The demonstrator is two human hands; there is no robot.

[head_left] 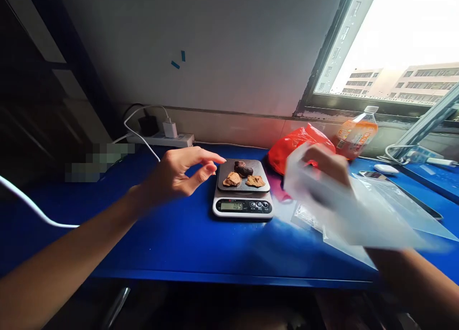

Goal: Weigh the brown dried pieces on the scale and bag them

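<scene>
A small digital kitchen scale [244, 201] stands on the blue table, its display lit with what reads as 10.5. On its metal plate lie a pale tan chunk [232, 179], a flatter tan chunk [255, 181] and, behind them, dark brown lumpy pieces [244, 169]. My left hand [190, 172] hovers at the scale's left edge, thumb and forefinger apart, with nothing between them. To the right of the scale, my right hand [328, 165] is closed on a translucent plastic bag [344, 220]. Motion blurs this hand and bag, and the bag covers part of the hand.
Behind my right hand sits a red plastic bag [301, 143], with an orange drink bottle [358, 131] near the window. Flat clear bags [405, 201] partly cover a phone [423, 203] at right. A power strip [161, 139] with a white charger [169, 129] and cable lies back left.
</scene>
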